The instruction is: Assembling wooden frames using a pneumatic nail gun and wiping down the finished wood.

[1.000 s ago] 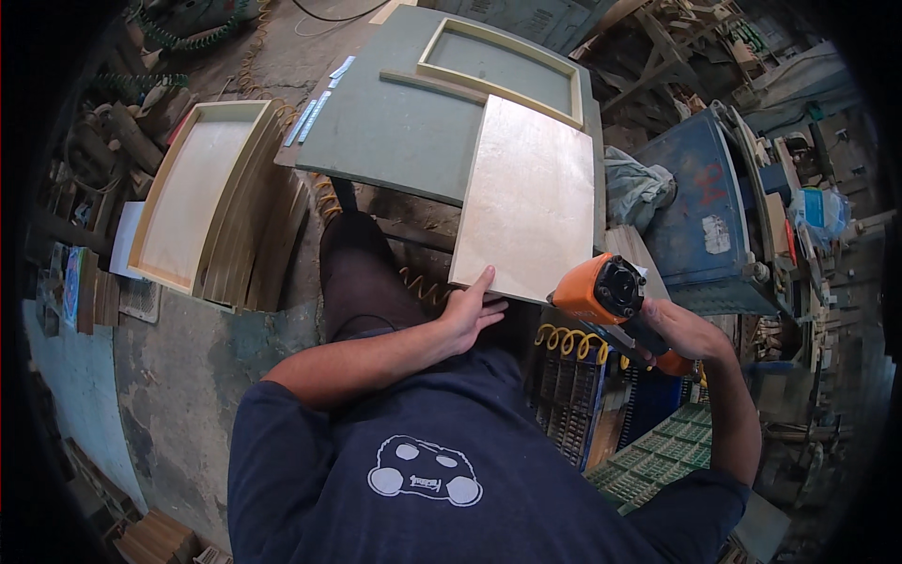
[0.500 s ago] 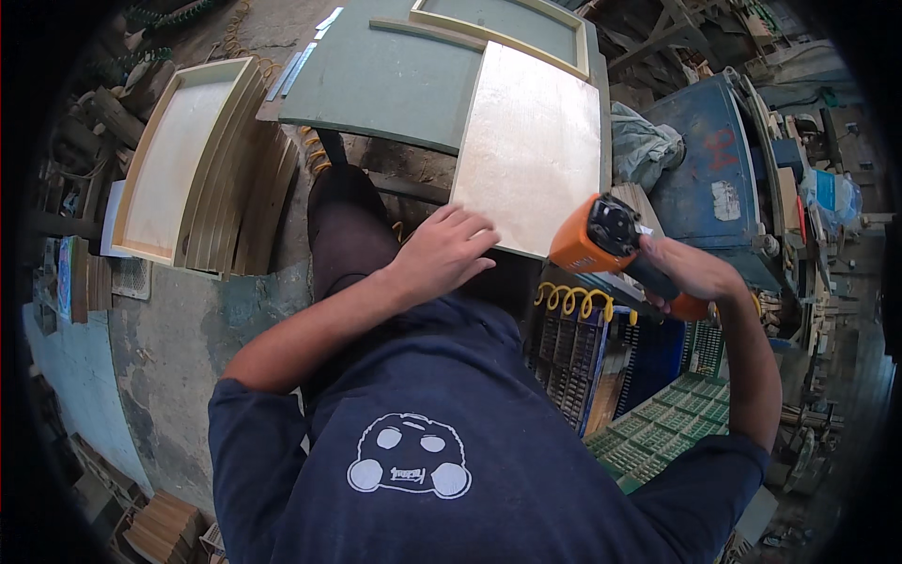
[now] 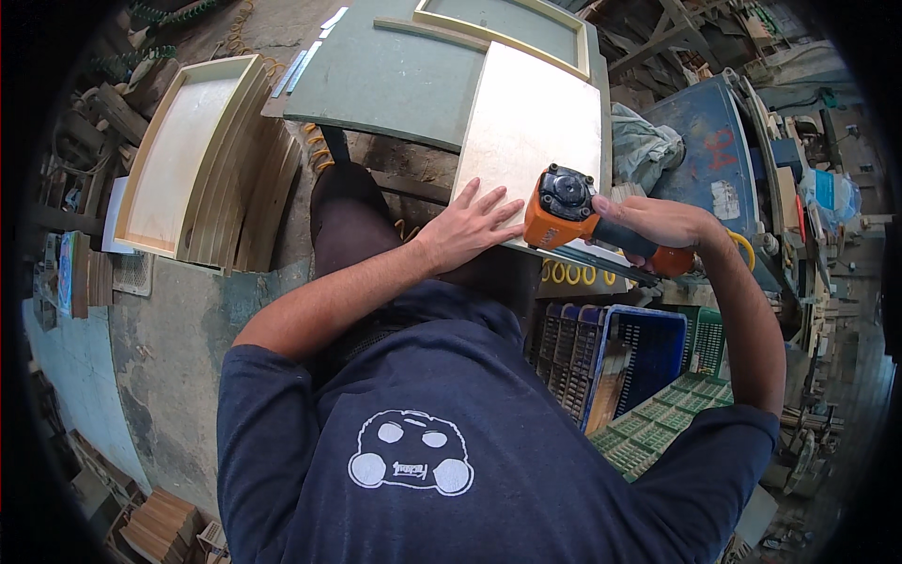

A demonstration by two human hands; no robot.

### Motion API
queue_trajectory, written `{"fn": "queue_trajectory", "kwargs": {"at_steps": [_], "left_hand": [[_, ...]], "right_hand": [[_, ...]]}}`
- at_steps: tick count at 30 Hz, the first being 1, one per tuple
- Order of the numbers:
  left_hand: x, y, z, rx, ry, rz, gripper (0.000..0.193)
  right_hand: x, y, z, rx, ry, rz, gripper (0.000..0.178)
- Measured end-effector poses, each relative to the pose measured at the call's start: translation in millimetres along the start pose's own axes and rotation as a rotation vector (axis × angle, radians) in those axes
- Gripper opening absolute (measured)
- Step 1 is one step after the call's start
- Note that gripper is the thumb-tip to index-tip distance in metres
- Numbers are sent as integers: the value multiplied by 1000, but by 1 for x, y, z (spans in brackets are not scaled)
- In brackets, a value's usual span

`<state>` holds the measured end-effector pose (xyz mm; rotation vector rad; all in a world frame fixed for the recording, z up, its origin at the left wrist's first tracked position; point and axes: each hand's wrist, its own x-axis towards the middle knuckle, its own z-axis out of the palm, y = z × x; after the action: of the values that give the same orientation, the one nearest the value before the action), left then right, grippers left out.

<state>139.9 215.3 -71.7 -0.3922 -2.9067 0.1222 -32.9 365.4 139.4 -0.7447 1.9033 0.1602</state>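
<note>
A pale plywood panel [image 3: 532, 122] lies on the right part of a grey-green worktable [image 3: 385, 89]. My left hand [image 3: 472, 223] rests open on the panel's near left corner, fingers spread. In my right hand [image 3: 658, 226] is an orange and black pneumatic nail gun [image 3: 561, 209], its grip wrapped by my fingers. The gun's head is over the near right corner of the panel; its tip is hidden beneath it. A yellow coiled air hose [image 3: 573, 274] hangs below the table's near edge.
A shallow wooden frame [image 3: 583, 47] and a wood strip [image 3: 427, 34] lie farther back on the table. Stacked wooden trays [image 3: 178, 160] stand at left. Blue [image 3: 648, 324] and green crates [image 3: 662, 414] sit at lower right, a blue metal cabinet [image 3: 700, 150] beyond the table's right side.
The nail gun has moved up and left over the panel's near corner with my right hand. My left hand has shifted right and flattened onto the panel, fingers spreading.
</note>
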Motion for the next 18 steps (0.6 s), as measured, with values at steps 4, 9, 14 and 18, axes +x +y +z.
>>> {"fn": "queue_trajectory", "kwargs": {"at_steps": [4,9,14,18], "left_hand": [[0,0,2,1,15,-4,48],[-1,-1,1,5,6,2,48],[0,0,0,-3,0,8,48],[1,-1,-1,-5,2,11,48]], "right_hand": [[2,0,0,-35,-4,10,93],[1,-1,1,-37,11,27,94],[-1,-2,3,-28,37,34,93],[1,0,4,-26,31,37,93]]}}
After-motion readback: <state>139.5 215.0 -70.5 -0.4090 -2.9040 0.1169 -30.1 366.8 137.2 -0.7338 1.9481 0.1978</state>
